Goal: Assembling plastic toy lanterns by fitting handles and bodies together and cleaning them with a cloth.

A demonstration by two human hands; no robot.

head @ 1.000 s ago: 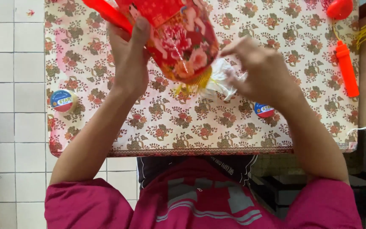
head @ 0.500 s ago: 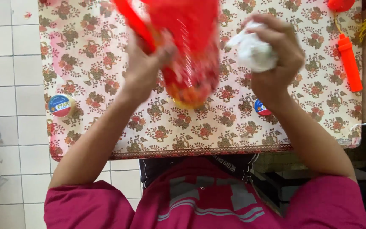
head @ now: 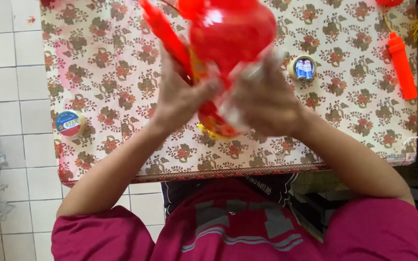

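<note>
**Both hands clasp a red lantern above the flowered tabletop**

No container shows anything inside it; the only round things on the tabletop [head: 97, 58] are two rolls of tape. One roll [head: 70, 123] lies near the left edge of the flowered cloth, well apart from the hands, and the other roll [head: 302, 68] lies just beyond the right hand.

The red lantern [head: 231, 36] is held up over the middle of the tabletop, between the two hands. The left hand [head: 182, 96] is closed on its left side, fingers wrapped over the lower part. The right hand [head: 267, 99] is closed against its right side, pressing what looks like clear plastic film to it; motion blur hides the exact grip.

The lantern is glossy and bulging, bright red, with a yellow-gold patterned band and fringe at its lower end, below the hands. A red stick-like piece [head: 163, 29] slants up past the left hand. Another red plastic piece [head: 402, 65] lies at the right edge.
</note>
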